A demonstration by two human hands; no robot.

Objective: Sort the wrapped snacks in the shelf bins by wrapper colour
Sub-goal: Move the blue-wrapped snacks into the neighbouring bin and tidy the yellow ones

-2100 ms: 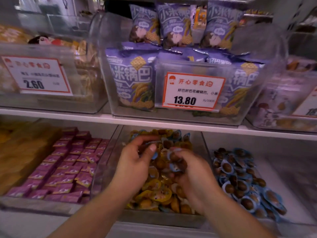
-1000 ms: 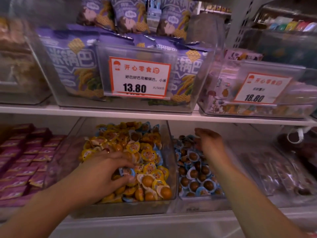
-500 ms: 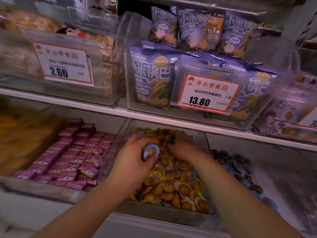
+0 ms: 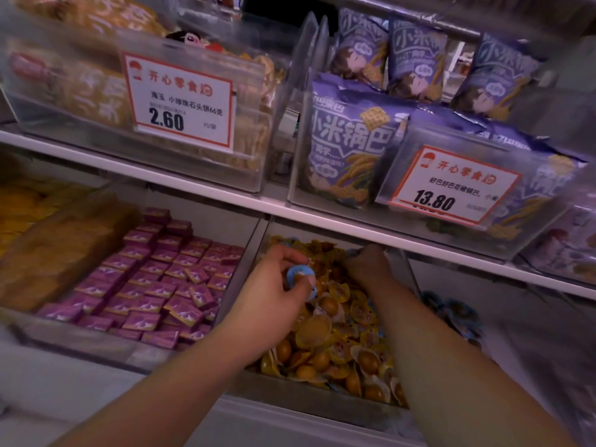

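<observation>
A clear bin [image 4: 309, 400] on the lower shelf holds a heap of yellow-wrapped round snacks [image 4: 342, 343]. My left hand [image 4: 274, 285] hovers over the bin's left side and pinches a blue-wrapped snack [image 4: 298, 273] between thumb and fingers. My right hand [image 4: 367, 264] reaches to the back of the same bin, fingers curled down among the snacks; a bit of blue wrapper [image 4: 353, 252] shows at its fingertips, though whether it grips that piece is unclear. The bin to the right holds blue-wrapped snacks [image 4: 451, 312], partly hidden by my right forearm.
Left of the yellow bin lies a bin of purple square packets [image 4: 161, 279], then orange packs [image 4: 48, 246]. The white shelf edge [image 4: 322, 217] runs just above my hands. The upper bins carry price tags 2.60 [image 4: 180, 98] and 13.80 [image 4: 451, 185], with purple bags [image 4: 351, 140].
The view has shifted slightly right and closer. My left hand still holds the blue snack. My right hand has moved farther towards the back of the yellow bin.
</observation>
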